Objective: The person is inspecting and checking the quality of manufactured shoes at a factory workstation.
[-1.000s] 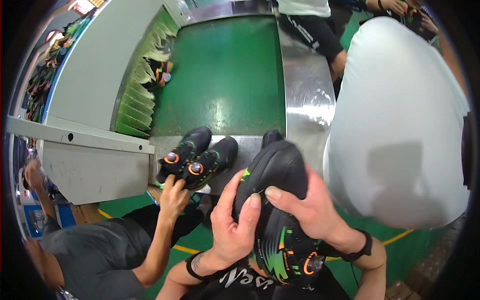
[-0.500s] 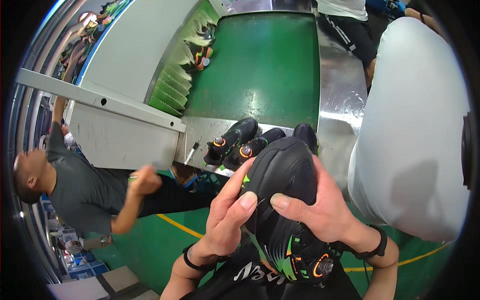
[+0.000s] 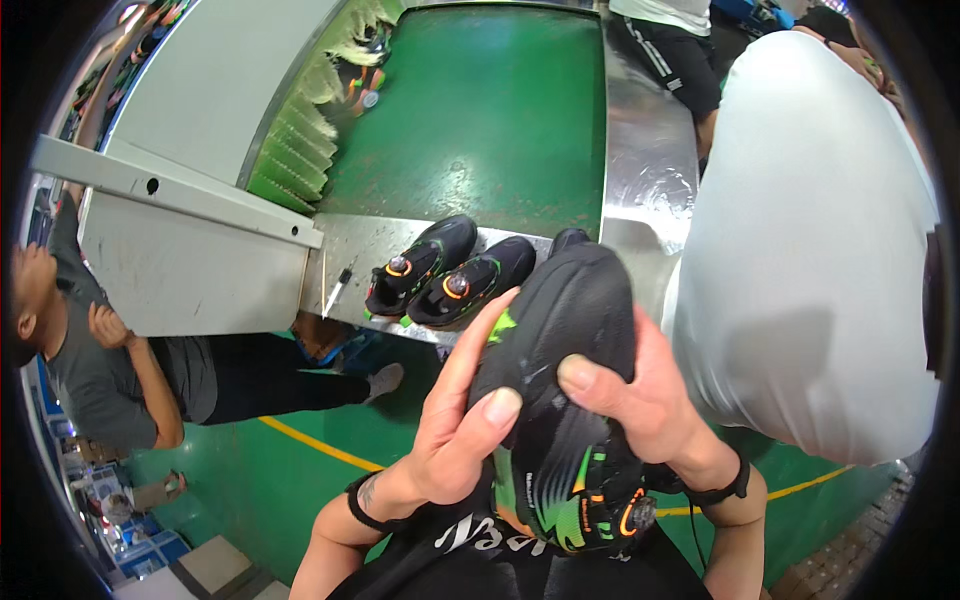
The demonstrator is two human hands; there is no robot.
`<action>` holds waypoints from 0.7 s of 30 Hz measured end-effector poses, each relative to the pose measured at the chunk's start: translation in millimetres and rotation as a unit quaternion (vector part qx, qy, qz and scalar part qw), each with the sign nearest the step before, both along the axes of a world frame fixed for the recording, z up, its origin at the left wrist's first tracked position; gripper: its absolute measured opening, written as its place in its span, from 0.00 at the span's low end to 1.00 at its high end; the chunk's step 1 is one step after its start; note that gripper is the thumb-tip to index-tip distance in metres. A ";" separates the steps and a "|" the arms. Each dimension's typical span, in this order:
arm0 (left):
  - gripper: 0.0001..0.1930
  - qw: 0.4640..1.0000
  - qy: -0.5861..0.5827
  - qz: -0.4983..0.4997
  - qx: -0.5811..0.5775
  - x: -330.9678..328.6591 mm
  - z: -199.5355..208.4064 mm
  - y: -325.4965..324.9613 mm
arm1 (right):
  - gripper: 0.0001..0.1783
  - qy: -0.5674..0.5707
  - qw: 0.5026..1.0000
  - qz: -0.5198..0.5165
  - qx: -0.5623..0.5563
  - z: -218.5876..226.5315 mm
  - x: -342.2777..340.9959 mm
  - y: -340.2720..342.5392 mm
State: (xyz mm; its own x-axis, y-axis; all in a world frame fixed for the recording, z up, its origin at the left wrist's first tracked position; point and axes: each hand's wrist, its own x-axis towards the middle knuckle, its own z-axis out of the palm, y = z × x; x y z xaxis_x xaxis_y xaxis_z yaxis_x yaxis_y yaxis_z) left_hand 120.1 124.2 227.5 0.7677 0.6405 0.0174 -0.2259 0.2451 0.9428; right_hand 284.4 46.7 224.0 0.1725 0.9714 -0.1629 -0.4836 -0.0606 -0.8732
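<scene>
A black sneaker [image 3: 550,400] with green and orange trim and a round dial is held up in front of my body, toe pointing away. My left hand [image 3: 460,430] grips its left side, thumb on the upper. From the right, my right hand [image 3: 645,400] clasps it, its thumb pressed near the middle of the upper. Beyond it, two similar sneakers, a left one [image 3: 420,265] and a right one [image 3: 475,282], stand side by side on the metal ledge [image 3: 350,235]. Part of another dark shoe [image 3: 570,238] shows behind the held toe.
A green conveyor belt [image 3: 480,120] runs away from the ledge, beside a fringed curtain [image 3: 292,150] and grey housing. A slim pen-like tool [image 3: 338,290] lies on the ledge. A large pale padded shape [image 3: 800,250] fills the right. A co-worker [image 3: 110,340] stands at left.
The view has shifted, so the ledge and belt sit farther left. My hands still hold the sneaker, tilted slightly differently. The co-worker's raised hand has drawn back toward their body.
</scene>
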 end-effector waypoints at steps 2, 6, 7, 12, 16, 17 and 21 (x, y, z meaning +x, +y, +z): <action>0.36 1.000 -0.006 -0.001 -0.017 -6.4 -2.5 2.9 | 0.31 0.006 1.000 0.007 -0.011 3.3 -2.7 3.3; 0.38 1.000 -0.006 -0.016 -0.016 -15.3 -4.7 7.4 | 0.34 -0.032 0.999 0.014 -0.022 11.1 -6.3 6.2; 0.38 1.000 -0.002 -0.025 0.000 -16.4 -3.7 9.3 | 0.35 -0.034 0.999 0.010 -0.017 13.6 -6.9 6.4; 0.37 1.000 -0.004 -0.029 -0.010 -15.1 1.5 14.4 | 0.36 -0.050 0.999 0.004 -0.008 18.3 -10.7 10.8; 0.34 0.999 0.023 0.005 0.034 -13.4 1.4 16.7 | 0.37 -0.046 0.999 -0.003 -0.019 16.9 -11.5 14.4; 0.33 0.999 0.031 0.010 0.043 -14.0 1.7 17.0 | 0.37 -0.055 0.998 -0.002 -0.034 17.1 -11.2 13.9; 0.34 0.994 0.059 0.016 0.093 -16.3 4.7 14.4 | 0.37 -0.087 0.996 -0.005 -0.010 18.5 -11.5 10.6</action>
State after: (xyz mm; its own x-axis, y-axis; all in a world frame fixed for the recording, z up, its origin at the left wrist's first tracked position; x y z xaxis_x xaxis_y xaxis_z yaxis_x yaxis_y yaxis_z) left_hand 103.8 138.6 232.1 0.7506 0.6590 0.0490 -0.1152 0.0575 0.9917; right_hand 272.9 57.3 242.4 0.2098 0.9662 -0.1500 -0.3260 -0.0755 -0.9423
